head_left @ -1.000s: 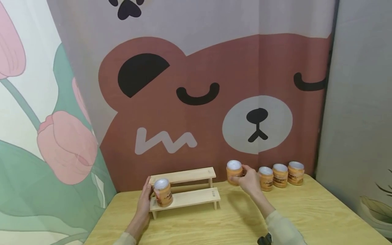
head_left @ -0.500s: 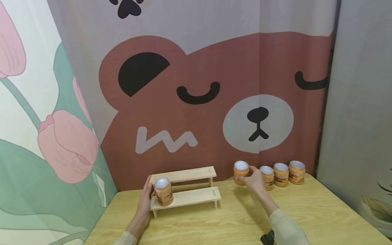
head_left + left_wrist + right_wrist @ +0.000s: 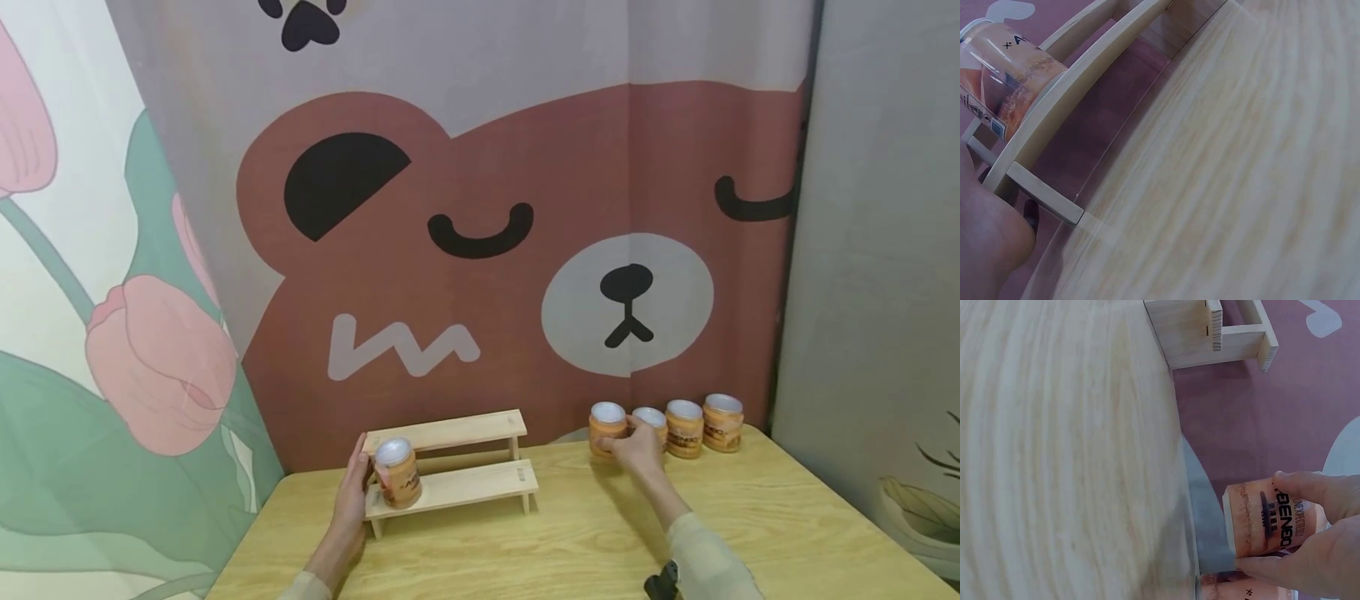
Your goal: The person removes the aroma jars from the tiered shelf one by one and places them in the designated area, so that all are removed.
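In the head view my right hand (image 3: 637, 450) grips an orange-labelled can (image 3: 606, 429) with a pale lid, thumb on the near side. The right wrist view has the can (image 3: 1266, 515) pinched between thumb and fingers, its base close to the table's far edge. My left hand (image 3: 351, 493) rests straight-fingered against the left end of a two-step wooden stand (image 3: 480, 483). A similar can (image 3: 399, 477) stands upright on the lower step, beside those fingers. The left wrist view shows this can (image 3: 1013, 69) on its step, with my left hand (image 3: 988, 234) near the stand's leg.
Right of the held can, a row of similar cans stands on the table (image 3: 585, 533): one can (image 3: 651, 419) partly hidden by my right hand, then a middle can (image 3: 684, 433) and an end can (image 3: 723, 425). A bear-print curtain (image 3: 495, 292) hangs behind the table.
My right hand has carried its can to the right and slightly down, toward the row. The left hand stays at the stand, and the can on the step has not moved.
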Available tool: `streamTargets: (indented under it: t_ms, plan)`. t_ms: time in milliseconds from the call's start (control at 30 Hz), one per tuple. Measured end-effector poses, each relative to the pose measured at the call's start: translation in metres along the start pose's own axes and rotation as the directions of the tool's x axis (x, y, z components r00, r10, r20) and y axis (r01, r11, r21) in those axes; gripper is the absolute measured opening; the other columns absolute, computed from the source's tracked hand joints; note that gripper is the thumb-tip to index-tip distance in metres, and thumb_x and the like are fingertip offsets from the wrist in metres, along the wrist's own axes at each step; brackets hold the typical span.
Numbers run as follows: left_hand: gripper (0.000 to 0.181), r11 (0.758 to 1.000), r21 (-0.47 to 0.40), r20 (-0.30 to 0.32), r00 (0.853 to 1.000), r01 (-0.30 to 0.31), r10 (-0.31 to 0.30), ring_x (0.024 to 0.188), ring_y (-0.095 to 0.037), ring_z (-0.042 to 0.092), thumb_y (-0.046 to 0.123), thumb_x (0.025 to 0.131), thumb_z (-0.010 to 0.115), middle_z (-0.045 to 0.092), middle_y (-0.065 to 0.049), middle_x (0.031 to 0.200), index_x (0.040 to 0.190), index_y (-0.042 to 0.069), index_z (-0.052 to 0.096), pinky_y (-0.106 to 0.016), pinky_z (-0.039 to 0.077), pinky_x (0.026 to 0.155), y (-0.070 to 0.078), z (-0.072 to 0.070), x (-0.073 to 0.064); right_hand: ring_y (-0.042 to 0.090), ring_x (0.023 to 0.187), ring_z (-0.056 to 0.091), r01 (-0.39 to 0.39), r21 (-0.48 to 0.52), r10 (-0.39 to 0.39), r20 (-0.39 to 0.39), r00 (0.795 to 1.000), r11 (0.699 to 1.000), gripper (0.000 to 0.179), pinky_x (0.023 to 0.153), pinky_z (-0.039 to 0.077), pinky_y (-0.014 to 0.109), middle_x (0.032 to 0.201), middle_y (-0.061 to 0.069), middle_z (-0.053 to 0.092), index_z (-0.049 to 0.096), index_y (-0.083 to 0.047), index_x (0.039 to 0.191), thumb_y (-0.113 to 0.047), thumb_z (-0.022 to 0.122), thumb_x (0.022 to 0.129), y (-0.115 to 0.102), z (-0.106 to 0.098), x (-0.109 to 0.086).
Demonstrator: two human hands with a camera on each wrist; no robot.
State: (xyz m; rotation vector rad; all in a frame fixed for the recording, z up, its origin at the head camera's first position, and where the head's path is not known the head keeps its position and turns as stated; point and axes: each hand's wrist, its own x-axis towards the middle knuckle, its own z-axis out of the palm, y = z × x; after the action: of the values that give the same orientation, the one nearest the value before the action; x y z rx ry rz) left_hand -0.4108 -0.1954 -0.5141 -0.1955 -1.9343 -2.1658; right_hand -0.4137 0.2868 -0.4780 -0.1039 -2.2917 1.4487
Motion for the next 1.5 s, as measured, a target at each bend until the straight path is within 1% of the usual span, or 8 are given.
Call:
streamTargets:
  t_ms: [200, 333, 500, 633, 767, 967, 1167, 1500]
  plan:
    - [0.068, 1.000, 0.022, 0.004, 1.000, 0.003, -0.004, 0.152, -0.034, 0.009, 0.055, 0.107, 0.039, 0.016, -0.012, 0.167, 0.166, 0.028, 0.016, -0.060, 0.001, 0.118, -0.002, -0.002, 0.001, 0.050, 0.114, 0.056, 0.010, -0.034, -0.010, -0.001, 1.000, 0.999, 0.079, 0.096, 0.046, 0.058, 0.123, 0.039, 0.058, 0.045, 0.020, 0.139, -0.009, 0.085, 0.078, 0.006, 0.004, 0.003]
    - [0.067, 1.000, 0.003, 0.007, 1.000, 0.008, -0.008, 0.152, -0.032, 0.010, 0.055, 0.107, 0.039, 0.017, -0.011, 0.167, 0.165, 0.028, 0.017, -0.058, 0.002, 0.119, -0.001, -0.001, 0.001, 0.047, 0.106, 0.059, 0.017, -0.049, -0.017, -0.008, 1.000, 0.999, 0.072, 0.090, 0.048, 0.057, 0.115, 0.035, 0.062, 0.051, 0.019, 0.135, -0.008, 0.085, 0.078, 0.009, 0.005, 0.002]
    - [0.066, 1.000, -0.031, 0.027, 1.000, -0.001, 0.002, 0.152, -0.033, 0.008, 0.052, 0.109, 0.038, 0.014, -0.012, 0.167, 0.166, 0.027, 0.016, -0.058, 0.004, 0.119, 0.000, -0.002, 0.001, 0.047, 0.105, 0.060, 0.018, -0.026, -0.018, -0.003, 1.000, 1.000, 0.065, 0.088, 0.049, 0.057, 0.115, 0.034, 0.063, 0.055, 0.017, 0.132, -0.006, 0.085, 0.079, 0.014, 0.007, 0.001]
    - [0.067, 0.999, -0.035, 0.036, 0.999, -0.002, 0.003, 0.152, -0.031, 0.007, 0.052, 0.109, 0.038, 0.014, -0.011, 0.167, 0.166, 0.026, 0.014, -0.057, 0.005, 0.119, -0.001, -0.003, 0.001, 0.051, 0.112, 0.056, 0.020, -0.038, -0.019, 0.011, 1.000, 0.999, 0.066, 0.090, 0.049, 0.058, 0.127, 0.038, 0.057, 0.056, 0.018, 0.132, -0.006, 0.086, 0.078, 0.016, 0.007, 0.001]
    - [0.067, 0.999, -0.036, 0.032, 0.999, -0.002, 0.003, 0.152, -0.030, 0.008, 0.052, 0.108, 0.039, 0.015, -0.011, 0.167, 0.166, 0.027, 0.015, -0.057, 0.005, 0.119, 0.000, -0.003, 0.001, 0.055, 0.125, 0.047, 0.020, -0.051, -0.019, 0.021, 1.000, 0.999, 0.071, 0.098, 0.044, 0.061, 0.143, 0.039, 0.042, 0.051, 0.020, 0.135, -0.007, 0.086, 0.078, 0.018, 0.007, 0.003]
    - [0.066, 1.000, -0.005, 0.014, 1.000, -0.015, 0.015, 0.151, -0.034, 0.009, 0.051, 0.109, 0.038, 0.014, -0.012, 0.167, 0.166, 0.025, 0.017, -0.059, 0.005, 0.119, 0.001, -0.001, 0.000, 0.056, 0.131, 0.040, 0.003, -0.059, -0.001, 0.026, 1.000, 0.998, 0.081, 0.104, 0.038, 0.063, 0.150, 0.038, 0.035, 0.044, 0.020, 0.141, -0.012, 0.086, 0.080, 0.022, 0.008, 0.004]
    - [0.066, 1.000, 0.018, 0.019, 1.000, -0.025, 0.025, 0.152, -0.035, 0.005, 0.051, 0.109, 0.036, 0.009, -0.011, 0.168, 0.166, 0.025, 0.013, -0.057, 0.002, 0.119, 0.003, 0.000, -0.003, 0.056, 0.134, 0.035, -0.013, -0.054, 0.015, 0.035, 0.999, 0.998, 0.082, 0.107, 0.034, 0.063, 0.154, 0.036, 0.029, 0.041, 0.021, 0.142, -0.012, 0.085, 0.081, 0.025, 0.009, 0.004]
    - [0.066, 1.000, 0.021, 0.024, 1.000, -0.009, 0.008, 0.152, -0.035, 0.004, 0.053, 0.109, 0.035, 0.010, -0.010, 0.168, 0.166, 0.029, 0.012, -0.059, 0.002, 0.119, 0.003, -0.001, -0.003, 0.055, 0.126, 0.045, -0.002, -0.032, 0.003, 0.041, 0.999, 0.999, 0.085, 0.103, 0.039, 0.062, 0.140, 0.043, 0.043, 0.030, 0.020, 0.148, -0.009, 0.080, 0.085, 0.025, 0.013, 0.000]
